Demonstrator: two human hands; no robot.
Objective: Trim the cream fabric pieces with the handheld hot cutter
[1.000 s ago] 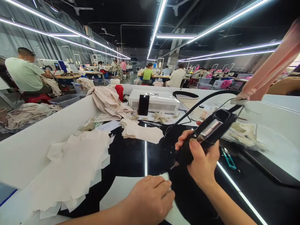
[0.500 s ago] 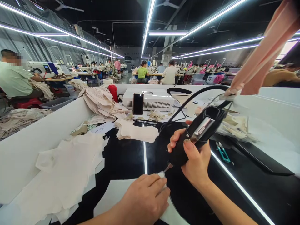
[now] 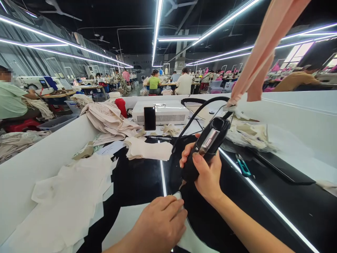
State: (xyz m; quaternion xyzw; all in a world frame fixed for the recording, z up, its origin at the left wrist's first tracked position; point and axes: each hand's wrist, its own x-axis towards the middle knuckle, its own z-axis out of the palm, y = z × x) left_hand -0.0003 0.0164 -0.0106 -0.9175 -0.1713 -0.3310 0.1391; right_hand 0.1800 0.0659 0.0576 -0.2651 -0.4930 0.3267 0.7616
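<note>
A black tool is being grasped by the right hand over the table, where a white sheet is being partly covered by the left hand, its grip unclear.

Lit bright w/ long white tube lights above glossy black flat tabletop, dim up at dark ceiling. Mirrored as 2 white streaks across tabletop. Glinting on silver-fronted black corded handheld tool over it. Nearly blown out at pale rectangular window, bg R of tabletop. Soft past tabletop, stretched at edges, pixelated in sm. patch far L.
</note>
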